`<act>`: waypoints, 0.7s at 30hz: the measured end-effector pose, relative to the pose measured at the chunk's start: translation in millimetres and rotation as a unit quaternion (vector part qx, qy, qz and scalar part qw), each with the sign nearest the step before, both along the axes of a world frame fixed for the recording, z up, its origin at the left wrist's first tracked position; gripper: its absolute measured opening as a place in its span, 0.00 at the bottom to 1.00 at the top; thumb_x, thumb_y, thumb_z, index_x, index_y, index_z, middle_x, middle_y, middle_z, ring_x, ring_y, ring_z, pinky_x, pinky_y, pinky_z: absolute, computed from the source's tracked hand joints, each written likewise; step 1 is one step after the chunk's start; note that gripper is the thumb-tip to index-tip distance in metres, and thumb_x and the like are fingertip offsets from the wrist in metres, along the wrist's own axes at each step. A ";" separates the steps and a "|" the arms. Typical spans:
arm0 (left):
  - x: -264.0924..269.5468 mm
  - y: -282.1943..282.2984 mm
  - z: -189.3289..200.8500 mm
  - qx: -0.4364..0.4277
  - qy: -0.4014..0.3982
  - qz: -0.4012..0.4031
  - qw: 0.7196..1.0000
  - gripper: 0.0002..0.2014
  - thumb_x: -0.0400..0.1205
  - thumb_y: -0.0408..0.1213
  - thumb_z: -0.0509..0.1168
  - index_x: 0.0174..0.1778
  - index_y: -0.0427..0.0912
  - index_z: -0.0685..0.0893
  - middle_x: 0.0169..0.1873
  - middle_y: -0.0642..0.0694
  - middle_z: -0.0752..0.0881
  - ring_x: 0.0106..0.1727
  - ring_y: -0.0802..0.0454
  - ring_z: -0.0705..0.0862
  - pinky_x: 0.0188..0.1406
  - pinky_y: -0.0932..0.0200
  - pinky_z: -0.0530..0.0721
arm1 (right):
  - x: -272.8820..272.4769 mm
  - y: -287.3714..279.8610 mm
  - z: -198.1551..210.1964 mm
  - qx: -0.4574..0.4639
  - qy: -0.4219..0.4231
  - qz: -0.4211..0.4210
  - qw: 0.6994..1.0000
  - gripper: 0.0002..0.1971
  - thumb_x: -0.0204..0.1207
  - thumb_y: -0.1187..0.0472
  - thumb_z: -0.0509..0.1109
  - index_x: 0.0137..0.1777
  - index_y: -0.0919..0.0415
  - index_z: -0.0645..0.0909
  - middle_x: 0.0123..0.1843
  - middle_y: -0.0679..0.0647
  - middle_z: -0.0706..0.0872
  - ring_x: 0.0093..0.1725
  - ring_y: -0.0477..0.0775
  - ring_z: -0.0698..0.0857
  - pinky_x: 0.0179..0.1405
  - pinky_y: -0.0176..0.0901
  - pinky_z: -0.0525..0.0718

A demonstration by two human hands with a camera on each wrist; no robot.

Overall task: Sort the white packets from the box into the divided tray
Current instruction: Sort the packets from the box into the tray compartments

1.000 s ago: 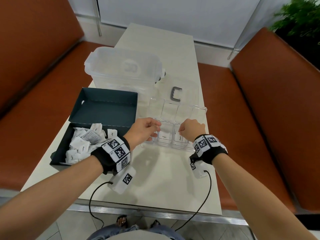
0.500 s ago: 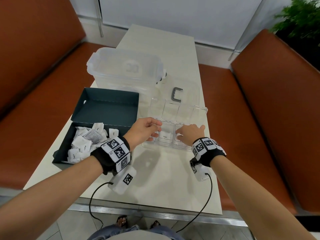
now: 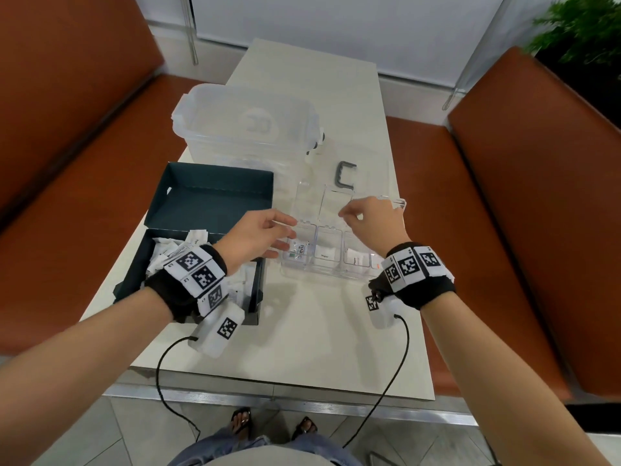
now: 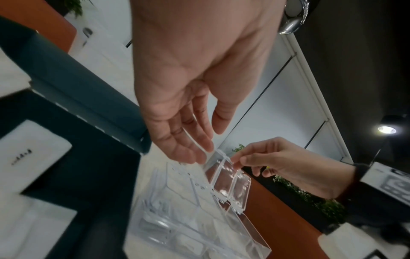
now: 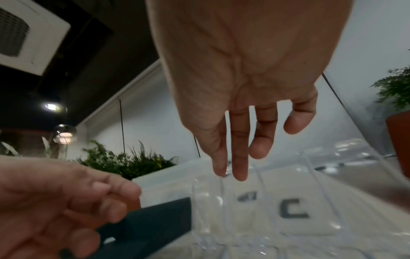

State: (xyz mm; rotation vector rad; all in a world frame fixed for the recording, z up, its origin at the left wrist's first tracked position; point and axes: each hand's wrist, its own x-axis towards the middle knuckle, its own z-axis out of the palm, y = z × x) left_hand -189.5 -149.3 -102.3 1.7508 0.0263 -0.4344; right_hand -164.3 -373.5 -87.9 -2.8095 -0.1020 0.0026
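Observation:
The clear divided tray [image 3: 336, 274] stands mid-table with its hinged lid [image 3: 336, 200] raised behind the compartments. White packets lie in the front compartments: one printed green [image 3: 299, 252], one plain [image 3: 324, 255], one further right [image 3: 354, 258]. My right hand [image 3: 369, 216] pinches the lid's edge [image 4: 221, 157] between thumb and forefinger. At the tray's left end my left hand [image 3: 265, 235] has its fingers [image 4: 190, 145] nearly straight and touching the clear lid, with the thumb apart. The dark teal box [image 3: 205, 203] sits to the left, holding several white packets [image 3: 168, 250].
A large clear storage tub [image 3: 245, 129] stands behind the box and tray. A grey C-shaped handle [image 3: 346, 173] lies just beyond the tray. Orange benches [image 3: 521, 203] flank the white table [image 3: 302, 331]. Cables run from both wrists over the front edge.
My right hand has left the front right compartments and moved back to the lid's edge. My left hand has uncurled and now reaches toward the lid at the tray's left end.

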 end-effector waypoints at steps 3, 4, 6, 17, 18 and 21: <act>1.9 25.4 6.0 0.016 -0.013 0.001 1.000 0.08 0.85 0.35 0.64 0.58 0.47 0.85 0.50 0.48 0.90 0.47 0.53 0.90 0.42 0.63 0.88 | -7.7 21.8 3.2 0.063 0.023 0.040 0.997 0.11 0.80 0.61 0.64 0.53 0.53 0.88 0.51 0.51 0.90 0.53 0.53 0.86 0.60 0.51 0.81; 2.6 34.7 7.0 0.025 -0.019 0.004 1.000 0.08 0.85 0.35 0.64 0.58 0.48 0.85 0.50 0.49 0.90 0.48 0.54 0.91 0.41 0.64 0.87 | -11.7 30.7 1.4 0.078 0.037 0.061 0.994 0.10 0.79 0.62 0.65 0.53 0.54 0.88 0.51 0.52 0.90 0.52 0.52 0.86 0.58 0.46 0.82; 4.2 55.7 7.9 0.054 -0.025 0.006 0.998 0.08 0.85 0.37 0.64 0.57 0.49 0.85 0.50 0.50 0.90 0.49 0.54 0.91 0.42 0.64 0.87 | -19.3 51.9 -3.3 0.088 0.053 0.106 0.989 0.11 0.80 0.64 0.66 0.54 0.58 0.89 0.51 0.54 0.90 0.48 0.48 0.84 0.52 0.30 0.77; 5.0 135.1 -8.0 0.449 -0.044 -0.240 0.860 0.13 0.84 0.41 0.65 0.65 0.47 0.83 0.59 0.47 0.85 0.54 0.52 0.80 0.50 0.60 0.75 | -30.8 178.2 -41.4 -0.153 0.197 0.313 0.916 0.22 0.79 0.65 0.66 0.73 0.67 0.73 0.66 0.64 0.81 0.66 0.63 0.80 0.60 0.46 0.77; 5.2 137.2 -9.4 0.470 -0.053 -0.248 0.845 0.14 0.84 0.39 0.65 0.66 0.45 0.82 0.61 0.46 0.84 0.56 0.50 0.80 0.53 0.61 0.75 | -29.9 182.7 -45.8 -0.178 0.202 0.313 0.911 0.22 0.79 0.66 0.66 0.72 0.69 0.73 0.65 0.66 0.82 0.65 0.64 0.80 0.60 0.48 0.79; 5.6 139.1 -15.5 0.523 -0.067 -0.272 0.805 0.18 0.84 0.35 0.65 0.70 0.42 0.79 0.66 0.42 0.82 0.65 0.44 0.80 0.59 0.58 0.76 | -23.7 192.1 -53.4 -0.213 0.201 0.306 0.906 0.23 0.78 0.66 0.68 0.72 0.69 0.72 0.64 0.65 0.82 0.63 0.63 0.82 0.57 0.47 0.81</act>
